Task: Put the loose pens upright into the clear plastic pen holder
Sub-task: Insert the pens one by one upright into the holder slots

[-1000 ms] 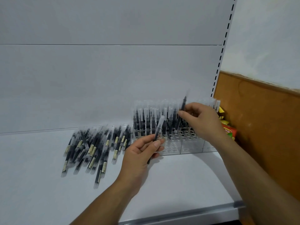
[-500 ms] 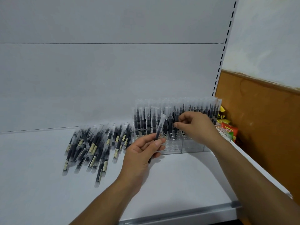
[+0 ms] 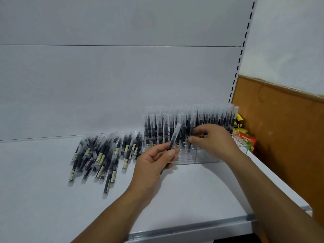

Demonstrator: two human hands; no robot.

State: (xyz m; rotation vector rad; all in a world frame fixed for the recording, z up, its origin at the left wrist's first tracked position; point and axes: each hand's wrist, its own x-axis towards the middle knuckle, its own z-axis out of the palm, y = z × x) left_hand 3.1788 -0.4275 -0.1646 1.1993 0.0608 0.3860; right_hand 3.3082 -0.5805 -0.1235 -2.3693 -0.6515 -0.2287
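While capped pens stand upright in the clear pen holder [image 3: 206,157], right hand [image 3: 214,142] pinching a front-row pen [image 3: 192,126] there, left hand [image 3: 154,163] just before the holder gripping a tilted pen [image 3: 175,135], loose pens [image 3: 100,155] heaped left of the holder on the shelf [image 3: 43,207].

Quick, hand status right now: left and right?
Left hand: holding one loose pen, tilted.
Right hand: pinching an upright pen in the pen holder.
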